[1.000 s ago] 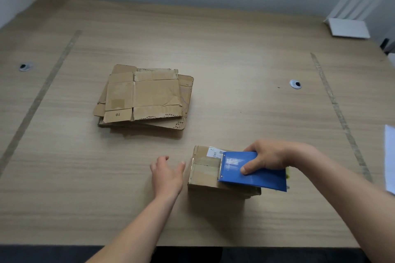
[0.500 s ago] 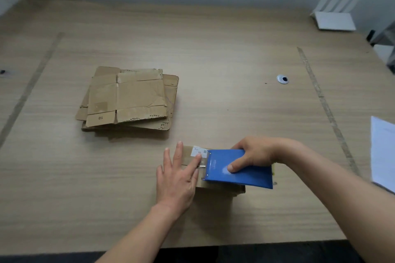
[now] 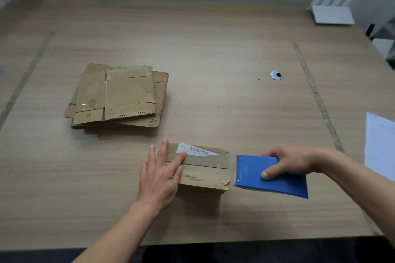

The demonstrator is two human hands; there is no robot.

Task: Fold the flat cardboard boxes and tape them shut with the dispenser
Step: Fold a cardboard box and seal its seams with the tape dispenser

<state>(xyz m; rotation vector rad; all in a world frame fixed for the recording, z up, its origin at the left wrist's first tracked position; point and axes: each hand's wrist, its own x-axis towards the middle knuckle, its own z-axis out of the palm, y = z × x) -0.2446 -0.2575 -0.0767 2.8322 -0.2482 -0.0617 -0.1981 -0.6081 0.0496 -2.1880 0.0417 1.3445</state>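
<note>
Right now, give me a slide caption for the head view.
Left hand steadies folded box; right hand pulls blue tape dispenser past its end.

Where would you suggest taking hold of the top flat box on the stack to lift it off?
Probably by its near right edge: the top flat box lies flat on the stack, so only edges offer a pinch. That edge faces the left hand, with bare table beside it. Come in low from the front.

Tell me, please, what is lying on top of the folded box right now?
The left hand presses flat on the folded box, beside a barcode label and a tape strip. The hand hides the box's left end.
</note>
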